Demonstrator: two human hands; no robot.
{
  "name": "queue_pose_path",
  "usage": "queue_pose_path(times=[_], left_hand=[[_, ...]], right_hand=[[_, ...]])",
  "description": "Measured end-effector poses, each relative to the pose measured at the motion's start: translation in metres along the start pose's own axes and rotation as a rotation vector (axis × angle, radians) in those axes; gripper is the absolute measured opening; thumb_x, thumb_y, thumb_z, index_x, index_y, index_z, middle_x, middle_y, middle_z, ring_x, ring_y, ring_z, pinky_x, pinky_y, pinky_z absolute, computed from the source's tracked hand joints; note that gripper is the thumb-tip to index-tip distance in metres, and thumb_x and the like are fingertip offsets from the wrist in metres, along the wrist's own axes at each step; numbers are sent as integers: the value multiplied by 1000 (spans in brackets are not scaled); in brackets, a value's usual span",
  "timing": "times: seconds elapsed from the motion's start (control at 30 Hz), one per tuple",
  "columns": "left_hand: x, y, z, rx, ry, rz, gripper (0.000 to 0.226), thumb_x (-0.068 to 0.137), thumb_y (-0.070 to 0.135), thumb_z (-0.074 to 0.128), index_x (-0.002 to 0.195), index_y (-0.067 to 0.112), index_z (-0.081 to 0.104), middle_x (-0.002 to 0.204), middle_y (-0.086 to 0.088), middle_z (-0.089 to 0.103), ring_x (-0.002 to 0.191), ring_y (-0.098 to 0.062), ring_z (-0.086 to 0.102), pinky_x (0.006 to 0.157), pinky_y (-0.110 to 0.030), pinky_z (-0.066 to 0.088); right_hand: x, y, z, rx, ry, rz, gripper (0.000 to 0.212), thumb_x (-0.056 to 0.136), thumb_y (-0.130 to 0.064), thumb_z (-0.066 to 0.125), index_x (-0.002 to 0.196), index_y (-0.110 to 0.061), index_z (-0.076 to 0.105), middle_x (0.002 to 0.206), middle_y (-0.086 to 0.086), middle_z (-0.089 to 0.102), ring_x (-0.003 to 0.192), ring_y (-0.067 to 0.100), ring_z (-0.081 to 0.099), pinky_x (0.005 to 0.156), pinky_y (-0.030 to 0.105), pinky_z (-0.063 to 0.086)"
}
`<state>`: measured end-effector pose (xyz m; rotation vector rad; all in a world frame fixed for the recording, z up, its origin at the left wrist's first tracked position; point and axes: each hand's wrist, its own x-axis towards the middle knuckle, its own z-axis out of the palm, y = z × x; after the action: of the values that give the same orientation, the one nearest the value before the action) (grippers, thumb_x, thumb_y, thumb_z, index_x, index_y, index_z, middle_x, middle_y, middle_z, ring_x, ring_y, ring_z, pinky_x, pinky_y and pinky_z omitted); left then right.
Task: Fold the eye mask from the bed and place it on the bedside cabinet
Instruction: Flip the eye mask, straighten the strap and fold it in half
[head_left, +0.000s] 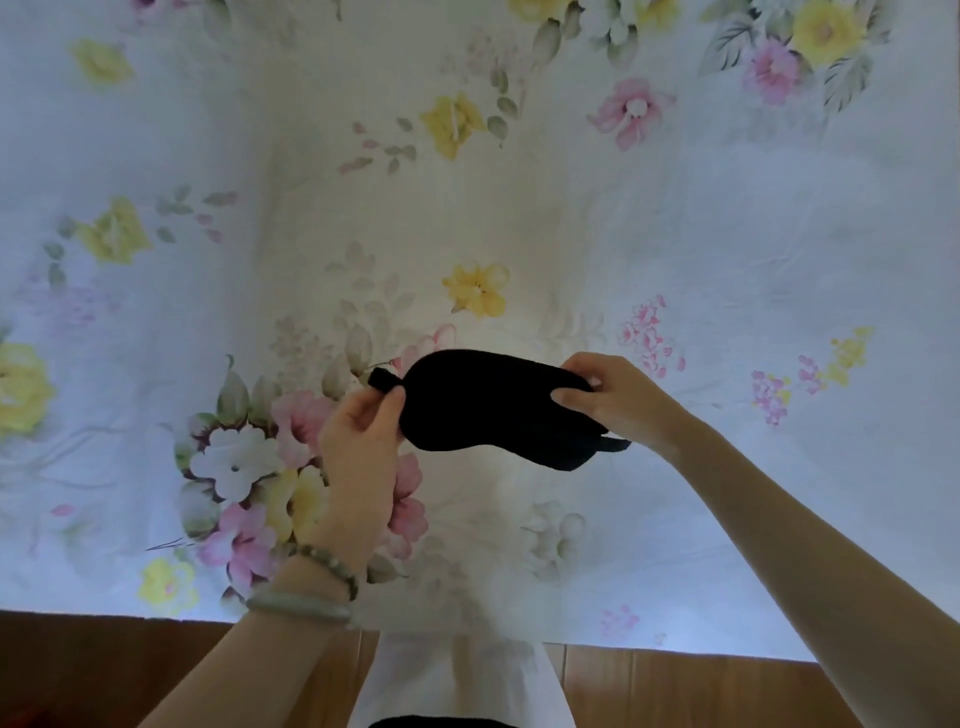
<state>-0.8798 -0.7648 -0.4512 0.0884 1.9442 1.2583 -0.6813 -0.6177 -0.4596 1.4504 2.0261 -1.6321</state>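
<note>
A black eye mask (488, 410) is held flat and spread out, a little above the flowered bed sheet (519, 208). My left hand (358, 441) pinches its left end, where a small loop of strap sticks up. At the mask's right end, my right hand (618, 400) grips with thumb on top and fingers below. A bit of black strap pokes out under the right hand. The bedside cabinet is not in view.
The bed's near edge runs across the bottom of the view, with brown wooden floor (104, 670) below it. My white clothing (457, 680) shows at the bottom centre. Two bracelets sit on my left wrist.
</note>
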Motion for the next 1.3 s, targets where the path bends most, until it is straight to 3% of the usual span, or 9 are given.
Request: queue_pose_path(times=[0.27,0.33,0.43,0.57,0.67,0.83,0.97,1.17,1.3], left_hand=[[43,-55,6,263,45,-150,31,86,-2,52,115,-12,55,97,-31,64,87,-43,64,77,-42,54],[45,-53,3,311,10,-35,40,86,-1,48,125,5,51,116,-26,59,105,-42,59,91,-49,49],[50,-50,-6,624,-181,309,44,84,2,48,124,20,57,122,-9,51,101,-14,55,91,-28,44],[64,-48,-15,922,-397,520,29,83,2,63,109,14,69,121,-17,49,114,-27,48,93,-32,40],[71,-39,-15,1019,-443,533,17,83,7,65,99,12,67,115,-16,51,111,-31,48,92,-40,42],[80,-26,-18,1004,-580,543,22,80,-8,57,89,9,68,99,-6,46,100,-25,46,87,-22,29],[78,-25,-21,1118,-792,452,19,85,21,51,93,14,67,108,5,42,111,-17,35,98,-31,26],[89,-22,-36,1016,-468,462,21,88,24,64,77,7,61,91,-3,49,82,-18,47,70,-23,30],[91,-25,-31,1013,-488,289,23,85,37,64,79,15,62,68,3,56,63,-15,51,57,-25,34]], right_hand=[[4,39,37,-213,206,-9,42,81,-25,64,121,-20,53,122,4,51,114,21,42,90,25,30],[-7,47,41,-150,268,-6,42,76,-27,71,115,-24,58,118,0,47,109,13,36,87,15,31],[-22,63,44,-185,274,26,33,72,-26,76,104,-23,65,109,-1,42,102,11,31,82,12,30],[-25,78,35,-230,254,94,18,74,-26,75,91,-22,70,103,2,43,101,18,34,85,21,25],[-20,77,26,-129,279,127,8,74,-28,74,71,-24,67,97,6,52,98,18,43,78,21,29],[-9,72,23,-38,295,193,18,75,-36,71,64,-27,60,88,5,60,78,8,52,64,11,32],[-8,70,33,36,352,209,19,75,-32,72,63,-22,61,74,-2,62,68,4,55,60,10,36],[-13,73,29,160,438,257,17,72,-25,73,64,-14,65,64,-1,68,63,9,67,61,20,44],[-10,74,31,184,430,298,13,70,-24,74,64,-18,64,65,-7,68,54,1,66,53,13,41]])
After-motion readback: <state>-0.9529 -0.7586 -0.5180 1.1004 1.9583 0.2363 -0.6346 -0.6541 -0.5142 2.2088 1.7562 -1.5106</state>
